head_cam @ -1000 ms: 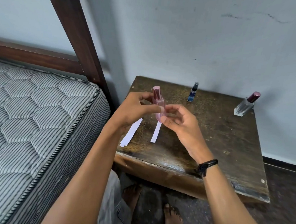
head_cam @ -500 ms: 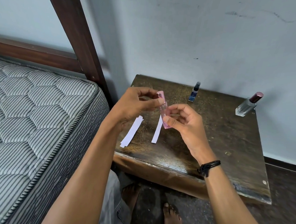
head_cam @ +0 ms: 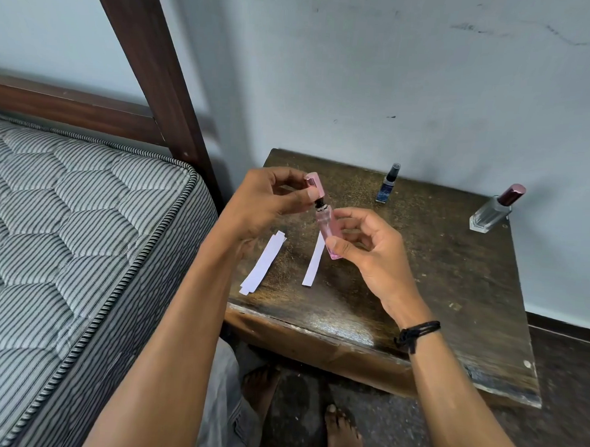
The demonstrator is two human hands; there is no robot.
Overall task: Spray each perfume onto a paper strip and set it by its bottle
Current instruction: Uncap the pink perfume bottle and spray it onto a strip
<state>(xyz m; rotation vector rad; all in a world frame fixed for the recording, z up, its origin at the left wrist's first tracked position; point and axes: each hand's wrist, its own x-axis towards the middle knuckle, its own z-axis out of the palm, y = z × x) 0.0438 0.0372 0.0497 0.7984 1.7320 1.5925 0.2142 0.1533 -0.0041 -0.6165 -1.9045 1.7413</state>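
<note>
Pink perfume bottle [head_cam: 328, 229] held tilted above the surface [head_cam: 455, 276], just over a single paper strip [head_cam: 313, 263], its pink cap [head_cam: 314, 186] lifted just clear of the black nozzle: uncapping step, spraying not yet begun. Next, likely: cap aside, strip up, nozzle aimed at it. Right hand [head_cam: 370, 251] grip pinching the bottle's body, left hand [head_cam: 267, 201] grip pinching the cap, forearms converging from below.

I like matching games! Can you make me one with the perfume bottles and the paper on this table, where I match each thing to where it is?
Things:
1. pink bottle
2. blue bottle
3. clear bottle
4. pink cap

Places:
A. in the left hand
B. standing at the table's back edge, in the middle
C. held in the right hand
D. standing at the table's far right corner

Pairs: 1-C, 2-B, 3-D, 4-A
</note>
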